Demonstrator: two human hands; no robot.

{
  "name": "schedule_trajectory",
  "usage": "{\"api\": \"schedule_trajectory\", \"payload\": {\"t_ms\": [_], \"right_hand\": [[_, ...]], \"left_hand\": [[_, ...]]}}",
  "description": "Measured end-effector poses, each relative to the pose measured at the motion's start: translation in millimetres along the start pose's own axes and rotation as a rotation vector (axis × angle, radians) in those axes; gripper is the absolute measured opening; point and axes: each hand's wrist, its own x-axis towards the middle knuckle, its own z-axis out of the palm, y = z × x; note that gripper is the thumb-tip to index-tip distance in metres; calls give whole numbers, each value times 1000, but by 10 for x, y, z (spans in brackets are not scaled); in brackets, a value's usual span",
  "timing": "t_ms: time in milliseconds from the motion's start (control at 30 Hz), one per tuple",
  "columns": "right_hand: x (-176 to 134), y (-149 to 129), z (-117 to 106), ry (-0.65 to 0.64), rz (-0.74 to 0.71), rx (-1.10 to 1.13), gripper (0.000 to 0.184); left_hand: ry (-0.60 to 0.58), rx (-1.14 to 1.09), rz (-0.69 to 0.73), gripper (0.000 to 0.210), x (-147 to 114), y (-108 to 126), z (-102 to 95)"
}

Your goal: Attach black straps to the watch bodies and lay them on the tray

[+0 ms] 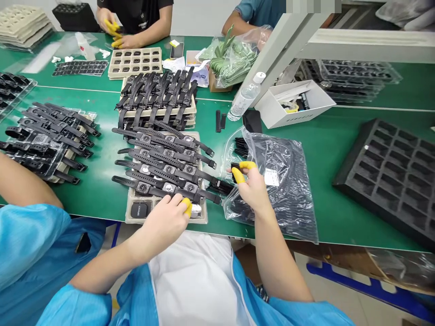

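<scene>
My left hand [168, 218], yellow covers on its fingertips, is curled over the near end of a beige tray [131, 218]. A shiny silvery piece [196, 209] shows beside its fingertips; what the fingers hold is hidden. Nearby in the tray sits a black square watch body [139, 209]. Smartwatches with black straps [169, 169] lie in rows across the tray, backs up. To the right, my right hand [250, 186] pinches a short black watch strap [235, 169] at the mouth of a clear plastic bag [288, 181] full of black straps.
Further back are another stack of strapped watches [156, 97], a water bottle [246, 97] and a white box [295, 106]. A black foam tray [390, 167] lies right. More watches [57, 136] sit left, near a co-worker's arm [27, 183]. Two people work opposite.
</scene>
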Motion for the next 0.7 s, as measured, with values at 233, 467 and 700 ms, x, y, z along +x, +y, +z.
{"api": "schedule_trajectory", "payload": {"t_ms": [233,467,700], "right_hand": [[-429,-500,-24,87,-139,313,22],[-770,-646,14,-292,-164,188,19],[-875,-697,128,-409,-237,209,21]], "left_hand": [[-18,21,100,19,67,-67,-19],[104,-36,163,11,85,-223,189],[317,-278,106,17,-6,-280,205]]}}
